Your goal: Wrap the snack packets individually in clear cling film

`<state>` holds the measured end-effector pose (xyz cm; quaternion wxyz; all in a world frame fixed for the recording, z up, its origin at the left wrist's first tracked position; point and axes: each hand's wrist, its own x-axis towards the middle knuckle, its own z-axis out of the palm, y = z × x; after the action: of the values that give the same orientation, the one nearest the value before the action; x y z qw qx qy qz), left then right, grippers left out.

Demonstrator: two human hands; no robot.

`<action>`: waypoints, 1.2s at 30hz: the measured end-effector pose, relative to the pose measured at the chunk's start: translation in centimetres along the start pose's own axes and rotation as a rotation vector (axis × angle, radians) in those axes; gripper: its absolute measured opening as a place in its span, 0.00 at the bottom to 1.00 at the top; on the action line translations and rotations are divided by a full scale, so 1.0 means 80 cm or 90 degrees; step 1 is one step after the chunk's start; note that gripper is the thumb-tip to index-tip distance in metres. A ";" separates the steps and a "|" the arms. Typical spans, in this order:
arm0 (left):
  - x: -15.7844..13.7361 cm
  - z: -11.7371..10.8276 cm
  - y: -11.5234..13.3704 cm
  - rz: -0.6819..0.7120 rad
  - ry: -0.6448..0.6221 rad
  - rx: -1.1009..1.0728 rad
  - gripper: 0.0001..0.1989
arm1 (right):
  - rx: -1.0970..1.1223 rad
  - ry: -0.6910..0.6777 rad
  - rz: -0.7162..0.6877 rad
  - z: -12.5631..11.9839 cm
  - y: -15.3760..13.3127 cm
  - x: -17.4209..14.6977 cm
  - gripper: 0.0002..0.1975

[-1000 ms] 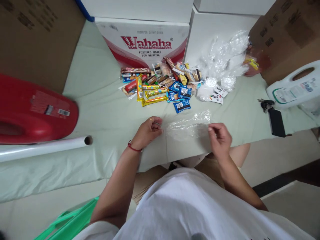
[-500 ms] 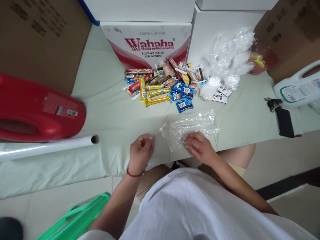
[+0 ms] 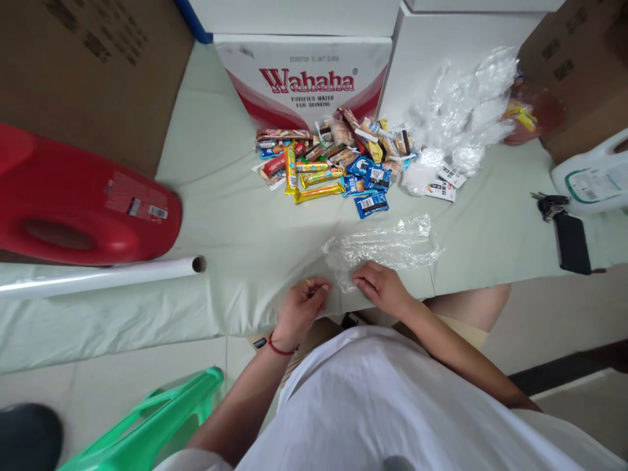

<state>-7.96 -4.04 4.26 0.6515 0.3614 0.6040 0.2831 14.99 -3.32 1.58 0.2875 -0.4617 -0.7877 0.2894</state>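
Observation:
A clear, crinkled plastic bag (image 3: 387, 243) lies flat near the table's front edge. My right hand (image 3: 380, 286) rests at the bag's near edge, fingers and thumb closed on the film. Just left of the bag, my left hand (image 3: 304, 304) is curled, its thumb pressed against the bent fingers. Whatever might be between those fingertips is hidden. It wears a ring and a red cord bracelet (image 3: 282, 347). Beyond the bag is a heap of wrapped snacks, with yellow-wrapped bars (image 3: 318, 191) and blue packets (image 3: 371, 205) at its near side.
Behind the snacks stands a Wahaha carton (image 3: 309, 78). A pile of clear bags (image 3: 461, 118) sits at the right, with keys and a black phone-like object (image 3: 572, 242) farther over. A red jug (image 3: 98, 216) and a white roll (image 3: 122, 275) lie left. A green stool (image 3: 161, 418) stands below.
My left hand has moved right, closer to the bag. My right hand has shifted slightly left and its fingers have closed on the bag's near edge. The whole view has shifted a little.

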 end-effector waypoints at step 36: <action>0.001 0.048 0.017 -0.068 -0.085 -0.301 0.20 | 0.145 0.076 0.048 -0.012 -0.023 -0.004 0.08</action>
<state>-4.04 -3.73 5.37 0.7704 0.1844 0.4949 0.3572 14.79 -4.13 3.49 0.3732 -0.4714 -0.7136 0.3596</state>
